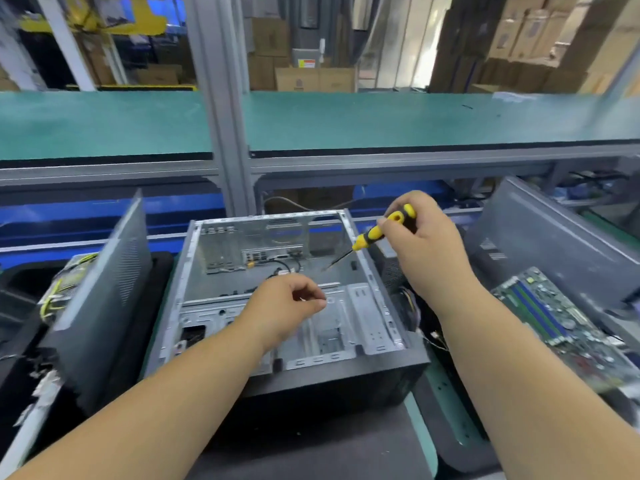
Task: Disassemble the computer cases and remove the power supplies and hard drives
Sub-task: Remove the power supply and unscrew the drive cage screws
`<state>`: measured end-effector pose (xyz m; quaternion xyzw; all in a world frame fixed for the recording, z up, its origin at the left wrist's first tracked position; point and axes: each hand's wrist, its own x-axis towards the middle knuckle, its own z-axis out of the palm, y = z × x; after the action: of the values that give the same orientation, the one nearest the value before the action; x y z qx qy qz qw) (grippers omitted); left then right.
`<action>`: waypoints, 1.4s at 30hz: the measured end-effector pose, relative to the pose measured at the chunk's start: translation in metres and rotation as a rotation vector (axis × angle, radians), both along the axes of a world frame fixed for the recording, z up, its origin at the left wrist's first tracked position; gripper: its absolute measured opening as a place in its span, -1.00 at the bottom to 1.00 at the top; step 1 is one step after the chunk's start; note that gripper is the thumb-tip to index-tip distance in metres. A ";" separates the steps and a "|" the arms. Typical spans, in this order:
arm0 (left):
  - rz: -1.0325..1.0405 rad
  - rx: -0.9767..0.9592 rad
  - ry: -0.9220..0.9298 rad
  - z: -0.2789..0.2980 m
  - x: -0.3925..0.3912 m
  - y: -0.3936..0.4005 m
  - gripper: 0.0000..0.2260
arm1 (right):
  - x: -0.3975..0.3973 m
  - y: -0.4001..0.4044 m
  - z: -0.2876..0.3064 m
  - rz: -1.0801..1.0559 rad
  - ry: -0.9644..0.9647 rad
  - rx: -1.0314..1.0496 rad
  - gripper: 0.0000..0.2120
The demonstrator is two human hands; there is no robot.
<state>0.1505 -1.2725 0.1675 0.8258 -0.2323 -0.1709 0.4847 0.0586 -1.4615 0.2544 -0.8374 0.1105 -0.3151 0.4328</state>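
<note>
An open grey computer case (pixel 377 306) lies on its side in front of me, its inside mostly bare metal with a few black cables near the rear panel. My right hand (pixel 426 244) grips a yellow and black screwdriver (pixel 377 232) above the case's right wall, the tip pointing down-left into the case. My left hand (pixel 287 306) hovers over the case's drive bay area with fingers curled, pinching something small and shiny that looks like a screw (pixel 302 299).
A removed side panel (pixel 104 289) leans on the left, with a power supply with yellow wires (pixel 65 282) behind it. A green motherboard (pixel 561 320) lies at the right in front of another dark case panel (pixel 554 237). A green shelf (pixel 381 123) spans the back.
</note>
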 end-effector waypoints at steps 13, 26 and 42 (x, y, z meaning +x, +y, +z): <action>-0.457 0.512 -0.548 -0.009 -0.081 -0.194 -0.94 | -0.079 -0.134 -0.030 -0.325 -0.092 0.166 -0.86; -0.354 0.386 -0.459 -0.005 -0.074 -0.188 -0.91 | -0.055 -0.147 -0.042 -0.241 -0.025 0.250 -0.87; 0.360 0.248 -0.300 0.016 -0.014 0.060 -0.85 | 0.076 0.050 -0.027 0.387 0.044 0.156 -0.92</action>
<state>0.1364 -1.2121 0.1834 0.9229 -0.1281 0.0152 0.3628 0.1347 -1.4114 0.2275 -0.8135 -0.0190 -0.1983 0.5463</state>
